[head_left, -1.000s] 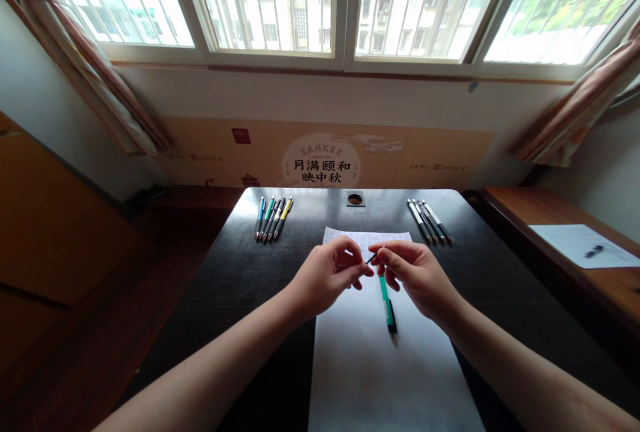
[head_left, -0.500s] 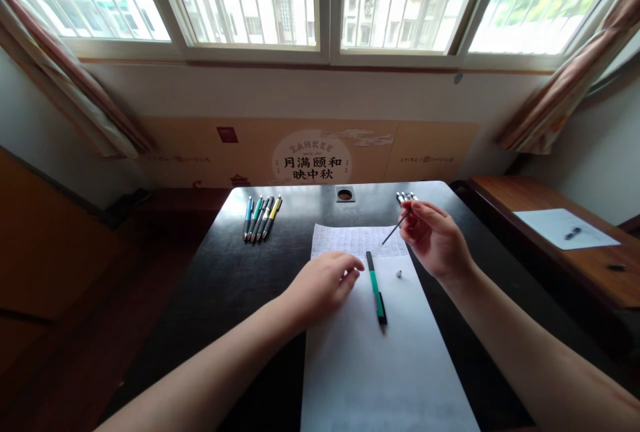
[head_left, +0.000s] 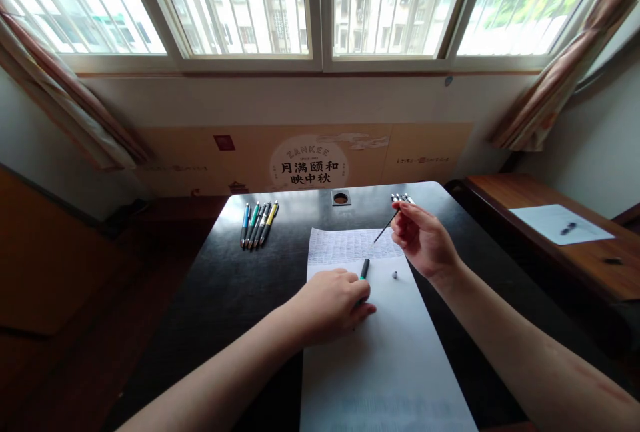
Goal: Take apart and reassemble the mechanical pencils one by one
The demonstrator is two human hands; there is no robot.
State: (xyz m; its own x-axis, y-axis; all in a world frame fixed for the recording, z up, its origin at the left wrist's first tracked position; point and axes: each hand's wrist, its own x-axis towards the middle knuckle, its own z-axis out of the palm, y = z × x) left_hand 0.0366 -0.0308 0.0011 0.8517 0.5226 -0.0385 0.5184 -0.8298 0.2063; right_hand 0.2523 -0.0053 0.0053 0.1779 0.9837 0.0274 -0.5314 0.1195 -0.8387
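Over the middle of the long white paper, my left hand is closed round a green and black pen body. The pen's dark far end sticks out past my fingers; most of the rest lies hidden under them. My right hand pinches a thin dark pen refill near its upper end, its lower end slanting down to the left above the paper. A small grey cone-shaped pen tip lies on the paper between my two hands.
Several click pens lie side by side at the black table's far left. More pens lie behind my right hand. A square cable hole is set near the back edge. On the right, a wooden desk carries another sheet.
My left hand has moved right and closed on the green pen body. My right hand still holds the refill, nearly unmoved. The whole view has shifted slightly.
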